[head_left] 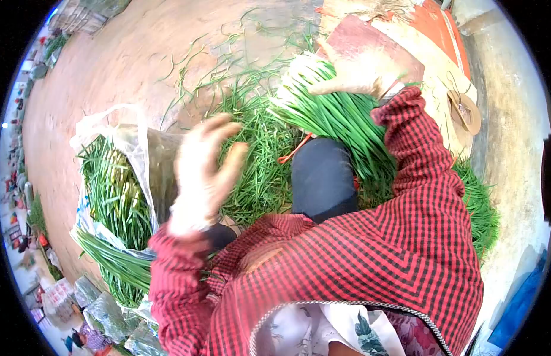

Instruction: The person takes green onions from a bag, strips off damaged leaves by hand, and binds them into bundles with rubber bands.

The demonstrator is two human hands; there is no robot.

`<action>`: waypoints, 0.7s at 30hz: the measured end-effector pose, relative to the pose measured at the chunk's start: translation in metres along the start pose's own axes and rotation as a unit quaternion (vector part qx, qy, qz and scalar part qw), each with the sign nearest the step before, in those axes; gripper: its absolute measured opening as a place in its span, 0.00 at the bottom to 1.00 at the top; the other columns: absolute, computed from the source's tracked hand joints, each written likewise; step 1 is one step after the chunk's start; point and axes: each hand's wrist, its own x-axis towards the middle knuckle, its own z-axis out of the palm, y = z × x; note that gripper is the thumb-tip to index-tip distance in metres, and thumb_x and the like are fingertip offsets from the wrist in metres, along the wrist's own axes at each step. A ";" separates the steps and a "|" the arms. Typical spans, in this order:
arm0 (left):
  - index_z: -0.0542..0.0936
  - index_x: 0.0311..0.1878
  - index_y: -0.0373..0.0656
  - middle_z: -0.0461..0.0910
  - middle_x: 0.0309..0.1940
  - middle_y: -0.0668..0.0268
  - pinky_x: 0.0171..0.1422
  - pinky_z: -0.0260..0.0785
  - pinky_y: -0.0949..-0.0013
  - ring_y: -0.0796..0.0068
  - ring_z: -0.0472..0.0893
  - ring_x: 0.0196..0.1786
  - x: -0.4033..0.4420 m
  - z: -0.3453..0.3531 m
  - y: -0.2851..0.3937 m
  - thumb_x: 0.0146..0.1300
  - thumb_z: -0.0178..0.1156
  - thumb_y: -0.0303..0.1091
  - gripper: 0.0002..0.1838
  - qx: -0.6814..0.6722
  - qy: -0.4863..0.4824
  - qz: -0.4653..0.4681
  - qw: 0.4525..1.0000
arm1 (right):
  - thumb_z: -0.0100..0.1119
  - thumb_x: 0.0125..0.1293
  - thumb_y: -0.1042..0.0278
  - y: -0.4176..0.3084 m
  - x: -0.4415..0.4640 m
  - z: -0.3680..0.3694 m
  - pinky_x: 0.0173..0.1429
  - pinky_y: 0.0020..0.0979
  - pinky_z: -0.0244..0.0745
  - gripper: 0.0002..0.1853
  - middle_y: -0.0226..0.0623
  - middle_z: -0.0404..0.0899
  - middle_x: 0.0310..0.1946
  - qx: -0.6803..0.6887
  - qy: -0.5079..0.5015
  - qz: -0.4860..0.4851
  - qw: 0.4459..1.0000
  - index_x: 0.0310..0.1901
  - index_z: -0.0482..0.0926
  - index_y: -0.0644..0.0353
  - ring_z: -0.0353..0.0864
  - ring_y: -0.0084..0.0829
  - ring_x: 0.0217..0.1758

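My right hand [358, 70] is open, its fingers and thumb spread, over the upper part of a bunch of green chives [341, 110] with pale stem ends. I cannot tell whether the palm presses on it. The bunch lies across the far side of my dark-trousered knee [323, 175]. My left hand [207, 169], slightly blurred, is raised with its fingers apart and nothing in them. Below it is a heap of loose green leaves [257, 160]. To its left stands a white plastic bag [146, 172] packed with more chives [118, 184].
Loose leaves [192, 77] are strewn over the brown floor [79, 77]. A reddish board [352, 35] lies beyond my right hand, with a roll of tape [464, 111] on cardboard to the right. More greens [480, 207] lie by the wall. Wrapped bundles [109, 314] sit at the lower left.
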 end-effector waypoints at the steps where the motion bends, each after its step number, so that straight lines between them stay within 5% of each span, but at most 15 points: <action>1: 0.79 0.51 0.40 0.78 0.54 0.55 0.65 0.66 0.60 0.58 0.76 0.59 0.004 0.028 0.008 0.58 0.65 0.34 0.17 -0.027 -0.057 -0.033 0.997 | 0.66 0.51 0.33 0.003 -0.007 -0.010 0.74 0.36 0.54 0.63 0.61 0.56 0.69 0.003 0.001 0.003 1.000 0.73 0.39 0.68 0.58 0.47 0.73; 4: 0.79 0.52 0.39 0.78 0.52 0.51 0.62 0.67 0.60 0.53 0.76 0.57 -0.011 0.115 -0.005 0.62 0.62 0.51 0.25 -0.085 -0.168 -0.121 0.975 | 0.63 0.51 0.28 0.020 -0.020 -0.014 0.72 0.35 0.58 0.63 0.61 0.65 0.64 -0.132 -0.078 0.091 0.984 0.73 0.44 0.69 0.65 0.47 0.69; 5: 0.80 0.49 0.41 0.81 0.46 0.55 0.57 0.70 0.61 0.55 0.79 0.51 -0.010 0.129 -0.001 0.62 0.63 0.45 0.19 -0.117 -0.164 -0.125 0.972 | 0.58 0.51 0.24 0.056 -0.020 0.009 0.69 0.36 0.62 0.62 0.61 0.69 0.60 -0.068 0.010 0.009 0.998 0.72 0.48 0.69 0.69 0.48 0.65; 8: 0.81 0.36 0.48 0.80 0.35 0.70 0.41 0.71 0.62 0.64 0.78 0.36 0.022 0.137 0.027 0.55 0.64 0.33 0.06 -0.113 0.039 0.054 0.991 | 0.58 0.55 0.28 0.021 -0.031 0.014 0.63 0.38 0.68 0.53 0.61 0.74 0.54 -0.112 0.037 0.084 0.990 0.68 0.58 0.68 0.74 0.50 0.60; 11: 0.80 0.49 0.46 0.80 0.48 0.62 0.56 0.69 0.60 0.58 0.78 0.50 0.070 0.129 0.053 0.59 0.61 0.32 0.14 -0.124 0.046 0.173 0.976 | 0.60 0.58 0.42 0.029 -0.024 0.046 0.53 0.36 0.74 0.34 0.51 0.81 0.39 -0.215 0.128 0.103 0.963 0.55 0.71 0.64 0.80 0.48 0.49; 14: 0.76 0.56 0.42 0.78 0.53 0.59 0.70 0.57 0.52 0.55 0.73 0.61 0.103 0.151 0.063 0.64 0.55 0.42 0.20 -0.092 0.032 0.200 0.975 | 0.53 0.61 0.52 0.041 -0.037 0.092 0.58 0.37 0.71 0.25 0.45 0.77 0.49 0.019 0.315 -0.076 0.946 0.54 0.72 0.62 0.75 0.42 0.56; 15: 0.76 0.56 0.42 0.78 0.53 0.59 0.70 0.57 0.52 0.55 0.73 0.61 0.106 0.161 0.052 0.64 0.55 0.42 0.20 -0.091 0.031 0.200 0.975 | 0.55 0.60 0.52 0.018 -0.048 0.076 0.60 0.38 0.70 0.27 0.47 0.75 0.52 -0.326 0.289 -0.040 0.899 0.56 0.71 0.62 0.73 0.43 0.58; 16: 0.76 0.57 0.43 0.78 0.53 0.60 0.70 0.56 0.52 0.57 0.73 0.60 0.107 0.174 0.037 0.65 0.54 0.43 0.21 -0.046 -0.002 0.170 0.984 | 0.60 0.55 0.53 0.005 -0.055 0.065 0.64 0.40 0.67 0.30 0.48 0.73 0.55 -0.133 0.210 0.020 0.968 0.57 0.71 0.63 0.71 0.43 0.61; 17: 0.75 0.58 0.43 0.79 0.52 0.60 0.70 0.55 0.52 0.58 0.74 0.60 0.103 0.186 0.026 0.66 0.53 0.43 0.21 -0.002 -0.035 0.140 0.990 | 0.65 0.50 0.52 0.022 -0.056 0.072 0.65 0.39 0.66 0.35 0.49 0.75 0.52 -0.108 0.283 -0.106 0.947 0.58 0.71 0.64 0.73 0.43 0.59; 19: 0.76 0.57 0.44 0.79 0.50 0.61 0.69 0.56 0.54 0.60 0.75 0.57 0.097 0.192 0.026 0.66 0.51 0.44 0.21 0.031 -0.015 0.150 0.988 | 0.65 0.54 0.53 0.048 -0.057 0.050 0.63 0.36 0.69 0.32 0.48 0.78 0.51 0.005 0.180 -0.168 0.969 0.57 0.74 0.64 0.76 0.41 0.58; 21: 0.76 0.56 0.44 0.80 0.47 0.61 0.68 0.57 0.55 0.61 0.75 0.55 0.094 0.191 0.031 0.66 0.51 0.43 0.19 0.058 -0.021 0.125 0.990 | 0.57 0.64 0.61 0.074 -0.050 0.011 0.58 0.27 0.71 0.18 0.43 0.82 0.46 0.322 0.053 0.000 0.945 0.51 0.79 0.63 0.79 0.28 0.52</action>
